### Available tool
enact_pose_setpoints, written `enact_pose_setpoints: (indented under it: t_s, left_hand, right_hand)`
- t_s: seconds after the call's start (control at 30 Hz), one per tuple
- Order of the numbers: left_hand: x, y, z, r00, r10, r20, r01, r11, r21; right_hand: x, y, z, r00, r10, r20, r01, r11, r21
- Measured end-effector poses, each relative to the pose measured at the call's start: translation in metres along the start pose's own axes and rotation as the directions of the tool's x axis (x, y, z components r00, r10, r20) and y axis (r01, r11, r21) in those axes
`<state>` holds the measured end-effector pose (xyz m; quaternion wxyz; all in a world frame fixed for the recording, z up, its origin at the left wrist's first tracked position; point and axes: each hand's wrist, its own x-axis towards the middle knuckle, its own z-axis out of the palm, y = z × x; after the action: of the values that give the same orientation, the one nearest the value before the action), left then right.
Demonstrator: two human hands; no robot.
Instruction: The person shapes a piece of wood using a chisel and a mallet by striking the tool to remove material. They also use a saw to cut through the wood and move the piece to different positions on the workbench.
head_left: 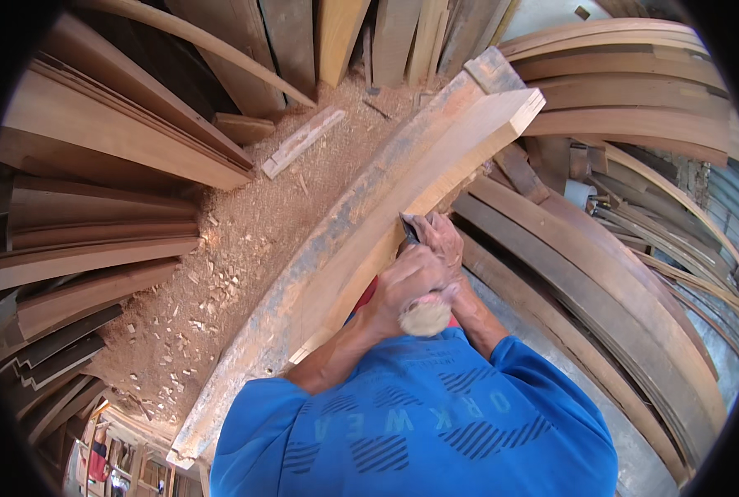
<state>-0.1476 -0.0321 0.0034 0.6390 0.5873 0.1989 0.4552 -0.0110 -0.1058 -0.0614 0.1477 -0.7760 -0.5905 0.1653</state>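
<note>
A long pale timber [436,161] lies diagonally along a worn, grey-stained plank [303,257]. My hands are together over its right-hand edge, on what looks like a chisel [409,229] with a dark blade and a pale, rounded wooden butt [425,316]. My left hand [412,277] is closed around the handle just ahead of the butt. Farther forward, my right hand [441,238] grips the tool close to the blade, which points up and left at the timber. Most of the handle is hidden by my fingers, and I cannot tell whether the blade touches the wood.
Sawdust and chips [212,290] cover the floor at left, where a short wooden strip [303,142] lies. Boards stand stacked at the left [113,124] and far side. Curved timbers [585,248] crowd the right. A small block [494,69] sits at the timber's far end.
</note>
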Motion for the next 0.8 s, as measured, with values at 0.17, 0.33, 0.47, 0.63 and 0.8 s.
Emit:
enact_pose_setpoints:
  t_s: [0.17,0.33,0.47,0.63,0.8]
  left_hand:
    - [0.026,-0.019,0.011,0.991,0.085,0.099,-0.083,0.996,-0.019]
    - [-0.008,-0.005,-0.006,1.0,0.01,-0.029,-0.012,0.998,-0.057]
    - [0.022,-0.008,0.012,0.998,0.059,-0.005,-0.06,0.997,-0.058]
    - [0.007,-0.017,0.007,0.993,0.102,0.051,-0.101,0.995,-0.024]
    - [-0.02,0.012,-0.002,1.0,-0.004,0.014,0.003,0.999,0.054]
  right_hand:
    - [0.027,0.027,-0.014,0.993,0.003,-0.122,-0.023,0.986,-0.165]
    - [0.004,-0.005,0.015,0.992,0.03,-0.123,-0.045,0.991,-0.126]
    - [0.017,0.013,-0.015,0.992,-0.043,-0.122,0.035,0.997,-0.065]
    - [0.012,0.007,-0.004,0.995,0.047,-0.089,-0.057,0.991,-0.119]
    - [-0.012,-0.018,0.007,1.0,0.007,0.022,-0.01,0.99,0.142]
